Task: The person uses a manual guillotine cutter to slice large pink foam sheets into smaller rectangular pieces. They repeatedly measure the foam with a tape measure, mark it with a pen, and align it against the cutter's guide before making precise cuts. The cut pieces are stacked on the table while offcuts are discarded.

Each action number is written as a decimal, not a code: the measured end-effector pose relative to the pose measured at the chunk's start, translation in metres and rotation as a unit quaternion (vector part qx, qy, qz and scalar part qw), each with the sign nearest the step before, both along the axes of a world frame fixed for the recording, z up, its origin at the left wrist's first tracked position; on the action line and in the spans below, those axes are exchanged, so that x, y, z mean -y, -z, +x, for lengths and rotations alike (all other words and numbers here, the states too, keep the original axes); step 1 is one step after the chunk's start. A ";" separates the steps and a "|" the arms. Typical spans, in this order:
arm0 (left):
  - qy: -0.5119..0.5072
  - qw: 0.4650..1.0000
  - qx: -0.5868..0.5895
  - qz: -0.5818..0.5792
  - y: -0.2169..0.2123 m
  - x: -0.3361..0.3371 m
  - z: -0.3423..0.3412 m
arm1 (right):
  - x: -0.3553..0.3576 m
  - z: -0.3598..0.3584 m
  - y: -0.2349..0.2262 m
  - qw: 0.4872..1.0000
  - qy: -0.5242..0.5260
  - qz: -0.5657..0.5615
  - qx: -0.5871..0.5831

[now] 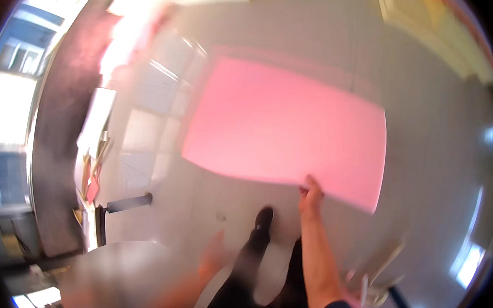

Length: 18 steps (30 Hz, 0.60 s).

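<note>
A large flat pink sheet (285, 128) is held out in front of me above the grey floor. My right hand (312, 196) is closed on its near edge, right of that edge's middle, with the thumb on top. Whether the sheet is paper, card or foam, I cannot tell. Low on the left, my left hand (212, 254) is apart from the sheet and smeared by motion, so its fingers do not show clearly. A pale, blurred round patch covers much of the left forearm.
Along the left runs a dark worktop (61, 151) beneath windows, with pink and pale sheets and scraps by its edge. A dark metal leg (129, 204) juts out there. Yellowish stacks (421, 24) stand at the far right. My black shoe (264, 217) is on the floor.
</note>
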<state>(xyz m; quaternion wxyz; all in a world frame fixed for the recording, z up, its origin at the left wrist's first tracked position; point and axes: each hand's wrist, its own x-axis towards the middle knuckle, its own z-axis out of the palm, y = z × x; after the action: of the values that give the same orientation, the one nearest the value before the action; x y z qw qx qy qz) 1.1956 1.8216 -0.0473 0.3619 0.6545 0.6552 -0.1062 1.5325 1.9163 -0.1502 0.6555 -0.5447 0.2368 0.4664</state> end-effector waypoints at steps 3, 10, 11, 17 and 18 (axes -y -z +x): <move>0.067 0.948 0.105 0.293 -0.095 -0.097 0.091 | -0.045 -0.043 -0.208 0.981 -0.005 0.184 0.068; -0.102 0.679 0.190 0.702 -0.442 -0.186 0.085 | -0.019 -0.081 -0.526 0.816 -0.132 0.510 0.238; -0.005 0.644 0.178 0.744 -0.489 -0.183 0.072 | -0.015 -0.094 -0.560 0.787 -0.139 0.550 0.243; -0.031 0.741 0.190 0.643 -0.555 -0.134 0.017 | 0.022 -0.144 -0.537 0.690 -0.353 0.606 0.180; -0.044 0.703 0.196 0.682 -0.563 -0.107 -0.005 | 0.041 -0.159 -0.523 0.698 -0.413 0.566 0.147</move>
<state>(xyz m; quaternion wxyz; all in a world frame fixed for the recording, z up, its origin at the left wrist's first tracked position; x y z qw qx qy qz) 1.1907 1.9282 0.5155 -0.0584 0.6992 0.4910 0.5163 1.3732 1.8749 0.3728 0.6083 -0.1754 -0.4199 0.6503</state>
